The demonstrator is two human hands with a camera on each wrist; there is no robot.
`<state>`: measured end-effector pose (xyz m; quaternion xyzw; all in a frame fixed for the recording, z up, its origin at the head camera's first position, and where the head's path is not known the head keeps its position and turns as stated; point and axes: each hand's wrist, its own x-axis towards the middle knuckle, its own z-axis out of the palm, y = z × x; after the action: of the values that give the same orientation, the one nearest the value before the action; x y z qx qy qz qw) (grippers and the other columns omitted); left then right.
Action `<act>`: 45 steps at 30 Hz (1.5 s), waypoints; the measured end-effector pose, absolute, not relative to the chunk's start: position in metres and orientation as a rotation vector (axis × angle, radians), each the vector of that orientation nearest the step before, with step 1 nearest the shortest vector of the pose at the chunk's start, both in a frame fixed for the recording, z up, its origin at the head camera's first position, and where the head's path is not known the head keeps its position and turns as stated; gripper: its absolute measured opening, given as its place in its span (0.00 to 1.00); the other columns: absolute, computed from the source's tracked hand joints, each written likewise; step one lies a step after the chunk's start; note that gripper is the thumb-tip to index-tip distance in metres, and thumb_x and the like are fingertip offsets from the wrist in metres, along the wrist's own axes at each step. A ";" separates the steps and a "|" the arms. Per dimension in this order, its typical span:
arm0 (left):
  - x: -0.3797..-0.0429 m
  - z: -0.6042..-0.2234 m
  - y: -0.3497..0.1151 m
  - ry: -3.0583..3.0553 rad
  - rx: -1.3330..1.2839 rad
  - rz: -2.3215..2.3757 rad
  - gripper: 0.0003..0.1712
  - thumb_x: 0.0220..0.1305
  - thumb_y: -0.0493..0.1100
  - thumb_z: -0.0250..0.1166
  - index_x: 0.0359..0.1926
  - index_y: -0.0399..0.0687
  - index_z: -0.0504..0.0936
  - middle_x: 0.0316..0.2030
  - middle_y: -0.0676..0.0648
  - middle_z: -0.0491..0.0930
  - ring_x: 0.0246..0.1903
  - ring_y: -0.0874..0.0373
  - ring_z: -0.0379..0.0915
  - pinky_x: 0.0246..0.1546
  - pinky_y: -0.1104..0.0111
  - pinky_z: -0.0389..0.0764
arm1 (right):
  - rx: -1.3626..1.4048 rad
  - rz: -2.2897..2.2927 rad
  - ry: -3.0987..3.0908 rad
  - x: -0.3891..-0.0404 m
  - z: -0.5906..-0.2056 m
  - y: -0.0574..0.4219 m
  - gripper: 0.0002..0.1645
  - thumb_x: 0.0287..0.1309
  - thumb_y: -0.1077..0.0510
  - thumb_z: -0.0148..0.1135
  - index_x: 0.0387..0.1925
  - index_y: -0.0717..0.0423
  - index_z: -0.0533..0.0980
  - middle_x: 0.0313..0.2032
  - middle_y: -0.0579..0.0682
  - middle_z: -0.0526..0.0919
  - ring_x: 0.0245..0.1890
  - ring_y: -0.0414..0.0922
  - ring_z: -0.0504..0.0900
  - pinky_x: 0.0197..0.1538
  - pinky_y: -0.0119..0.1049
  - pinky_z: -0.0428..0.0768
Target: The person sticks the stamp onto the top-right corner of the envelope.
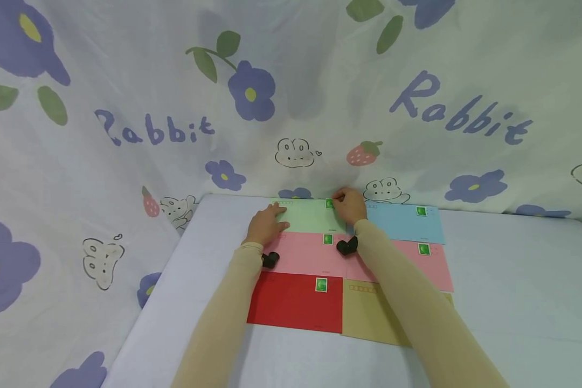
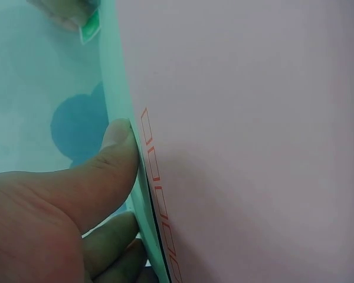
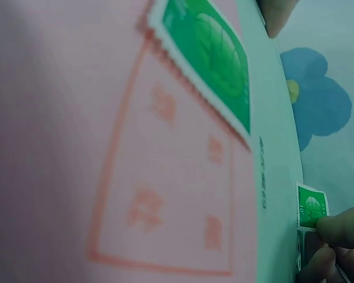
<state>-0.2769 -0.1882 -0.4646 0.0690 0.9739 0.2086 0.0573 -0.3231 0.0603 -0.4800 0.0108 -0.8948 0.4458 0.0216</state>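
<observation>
My left hand [image 1: 264, 225] rests on the left end of a light green envelope [image 1: 307, 216], thumb and fingers spread. In the left wrist view, its thumb [image 2: 121, 147] lies along the border of the green and pink paper. At the green envelope's upper right corner, my right hand [image 1: 351, 206] pinches a green postage stamp [image 3: 312, 206] by its edge, and the stamp stands up partly from the paper. Below lies a pink envelope [image 1: 305, 257], with another green stamp [image 3: 212, 53] on it.
A blue envelope [image 1: 404, 223], a second pink one [image 1: 436, 269], a red one [image 1: 291, 302] and a tan one [image 1: 373, 312] lie in rows. Stamps show on the blue, pink and red ones. A printed curtain [image 1: 291, 97] hangs behind the white table [image 1: 514, 280].
</observation>
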 end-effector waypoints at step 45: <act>-0.275 -0.462 -0.185 2.952 0.185 0.612 0.32 0.67 0.48 0.68 0.69 0.46 0.74 0.73 0.40 0.62 0.72 0.39 0.57 0.70 0.48 0.62 | -0.056 1.273 -2.809 -0.319 -0.476 0.052 0.08 0.63 0.61 0.59 0.38 0.58 0.83 0.37 0.55 0.85 0.38 0.52 0.82 0.44 0.47 0.80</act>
<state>-0.2745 -0.1855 -0.4616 0.0611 0.9756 0.2022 0.0605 -0.3187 0.0518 -0.4756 -0.0181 -0.9103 0.4126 0.0284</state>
